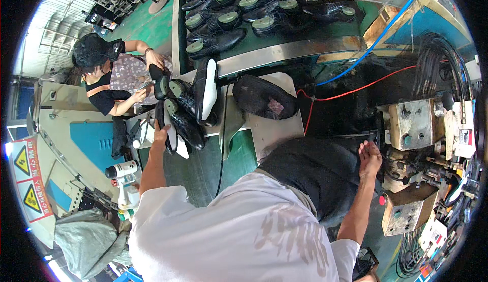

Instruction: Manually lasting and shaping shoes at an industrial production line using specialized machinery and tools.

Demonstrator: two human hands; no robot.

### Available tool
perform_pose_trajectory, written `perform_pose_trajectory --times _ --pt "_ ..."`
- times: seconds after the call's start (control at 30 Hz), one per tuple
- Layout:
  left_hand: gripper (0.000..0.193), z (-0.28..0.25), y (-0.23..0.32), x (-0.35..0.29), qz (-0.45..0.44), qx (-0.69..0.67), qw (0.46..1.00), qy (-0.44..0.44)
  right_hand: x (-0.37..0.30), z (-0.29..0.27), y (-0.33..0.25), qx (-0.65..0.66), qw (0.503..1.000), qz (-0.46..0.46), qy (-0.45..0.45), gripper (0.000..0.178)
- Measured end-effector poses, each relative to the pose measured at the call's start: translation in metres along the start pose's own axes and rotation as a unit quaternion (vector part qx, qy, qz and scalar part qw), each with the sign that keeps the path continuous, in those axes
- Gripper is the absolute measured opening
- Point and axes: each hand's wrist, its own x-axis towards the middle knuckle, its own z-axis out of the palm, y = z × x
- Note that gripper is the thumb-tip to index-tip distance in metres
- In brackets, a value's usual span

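My left hand (161,133) reaches out to the left and grips a black shoe (170,127) with a white sole, its fingers partly hidden at the shoe's edge. Close by lie a black leather shoe with a green last (186,124) inside and another shoe (206,93) turned so its white sole shows. My right hand (370,159) is far off to the right, over my dark trousers beside the machine, fingers loosely apart and holding nothing. Across from my left hand, a co-worker holds a black shoe (160,83) and a small tool.
Several black shoes with green lasts (223,20) stand in a metal-edged tray (269,53) at the far side. A dark mesh bag (265,97) lies on a bench. Control boxes (414,124), hoses and a machine crowd the right. A red cable (366,85) and a blue hose (376,40) cross there.
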Motion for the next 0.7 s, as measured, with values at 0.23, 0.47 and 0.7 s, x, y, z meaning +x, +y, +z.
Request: perform_pose_trajectory --times 0.23,0.47,0.7 --pt "0.044 -0.001 0.061 0.039 0.244 0.442 0.841 0.195 -0.023 0.015 -0.005 -0.003 1.000 -0.017 0.016 0.033" --pt "0.028 0.265 0.324 -0.133 0.614 0.084 0.778 -0.102 -0.093 0.018 -0.046 -0.020 0.993 -0.105 0.056 0.039" --pt "0.029 0.472 0.287 -0.444 0.587 0.008 0.489 -0.646 -0.255 -0.121 -0.036 -0.110 0.925 -0.176 0.318 0.044"
